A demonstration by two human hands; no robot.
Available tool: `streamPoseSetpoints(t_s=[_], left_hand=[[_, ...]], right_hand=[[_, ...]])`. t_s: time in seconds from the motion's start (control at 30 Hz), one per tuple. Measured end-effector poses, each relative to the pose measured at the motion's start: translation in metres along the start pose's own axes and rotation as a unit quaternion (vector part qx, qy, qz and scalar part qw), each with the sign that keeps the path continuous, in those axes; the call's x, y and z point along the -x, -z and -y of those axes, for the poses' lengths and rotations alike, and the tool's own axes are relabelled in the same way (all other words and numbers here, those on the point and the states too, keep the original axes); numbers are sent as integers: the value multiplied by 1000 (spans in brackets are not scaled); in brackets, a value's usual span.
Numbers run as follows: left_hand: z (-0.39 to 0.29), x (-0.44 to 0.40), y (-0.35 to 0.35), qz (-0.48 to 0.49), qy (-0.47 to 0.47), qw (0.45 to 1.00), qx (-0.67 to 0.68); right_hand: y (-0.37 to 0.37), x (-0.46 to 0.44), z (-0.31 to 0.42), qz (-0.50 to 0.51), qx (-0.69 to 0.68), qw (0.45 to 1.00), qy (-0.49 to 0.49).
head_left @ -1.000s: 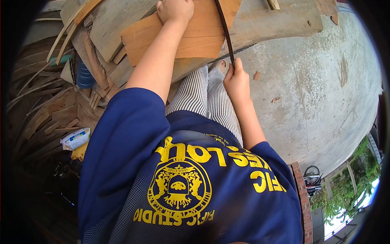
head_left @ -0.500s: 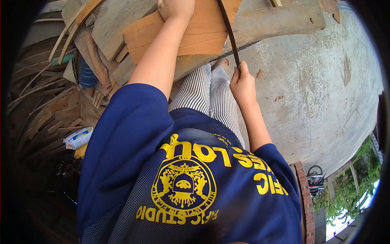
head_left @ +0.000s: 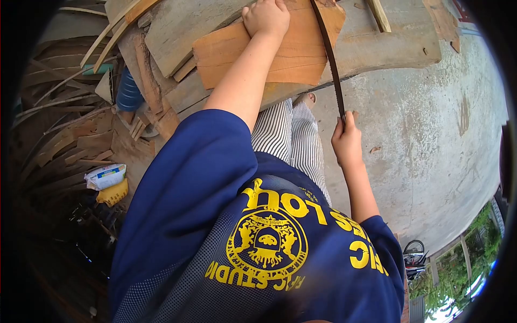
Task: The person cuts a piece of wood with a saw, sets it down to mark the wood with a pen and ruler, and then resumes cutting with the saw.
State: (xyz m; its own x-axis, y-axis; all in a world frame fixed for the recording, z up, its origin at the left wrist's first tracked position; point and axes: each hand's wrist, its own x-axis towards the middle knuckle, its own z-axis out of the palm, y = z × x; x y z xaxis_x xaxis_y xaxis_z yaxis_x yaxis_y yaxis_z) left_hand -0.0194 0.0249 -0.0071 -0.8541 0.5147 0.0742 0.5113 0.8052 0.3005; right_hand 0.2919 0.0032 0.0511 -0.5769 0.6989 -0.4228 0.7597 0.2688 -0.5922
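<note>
My left hand (head_left: 266,20) lies at the top edge, curled and pressed on an orange-brown board (head_left: 299,51); its fingertips are partly cut off by the frame. To its right, my right hand (head_left: 347,141) is closed around the lower end of a long, dark, toothed saw blade (head_left: 333,64). The blade runs up across the board's right part and out of the frame. Beneath the board is a thick greyish wooden slab (head_left: 385,48).
A light wood strip (head_left: 379,15) rests on the slab. Scrap wood, a blue ribbed container (head_left: 128,91) and a white bag (head_left: 105,176) lie at the left. Rough concrete floor (head_left: 420,134) spreads to the right. A motorcycle (head_left: 414,253) stands at the lower right.
The view has shifted, so everything appears farther right and the boards show more fully. My right hand and the blade's lower end sit lower in the picture. My left hand remains on the board.
</note>
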Motion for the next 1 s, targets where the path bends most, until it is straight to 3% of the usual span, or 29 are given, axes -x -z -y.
streamPoseSetpoints(t_s=[0.07, 0.17, 0.33, 0.47, 0.53, 0.63, 0.7, 0.83, 0.93, 1.0], left_hand=[[1, -2, 1, 2, 4, 1000, -5], [-1, -2, 1, -4, 22, 1000, -2], [2, 0, -11, -41, 13, 999, -5], [2, 2, -7, -67, -2, 998, 2], [2, 3, -3, 25, 28, 999, 13], [2, 5, -4, 11, 29, 1000, 1], [1, 1, -3, 9, 28, 1000, 5], [1, 2, -2, 21, 26, 999, 9], [2, 5, 2, 27, 16, 999, 10], [-1, -1, 3, 29, 14, 999, 11]], right_hand=[[-9, -51, 13, -51, -19, 996, 70], [1, -39, 5, -17, -6, 998, 52], [16, 78, -48, 4, 4, 999, -37], [13, 27, -17, -2, -5, 1000, -10], [4, -29, 12, -3, 18, 999, 28], [-5, -58, 19, -25, -3, 998, 52], [4, -23, 4, -14, -4, 999, 50], [15, 66, -32, 19, 8, 998, -63], [5, 45, -16, -24, -37, 999, -20], [1, -7, 11, 0, -4, 1000, -18]])
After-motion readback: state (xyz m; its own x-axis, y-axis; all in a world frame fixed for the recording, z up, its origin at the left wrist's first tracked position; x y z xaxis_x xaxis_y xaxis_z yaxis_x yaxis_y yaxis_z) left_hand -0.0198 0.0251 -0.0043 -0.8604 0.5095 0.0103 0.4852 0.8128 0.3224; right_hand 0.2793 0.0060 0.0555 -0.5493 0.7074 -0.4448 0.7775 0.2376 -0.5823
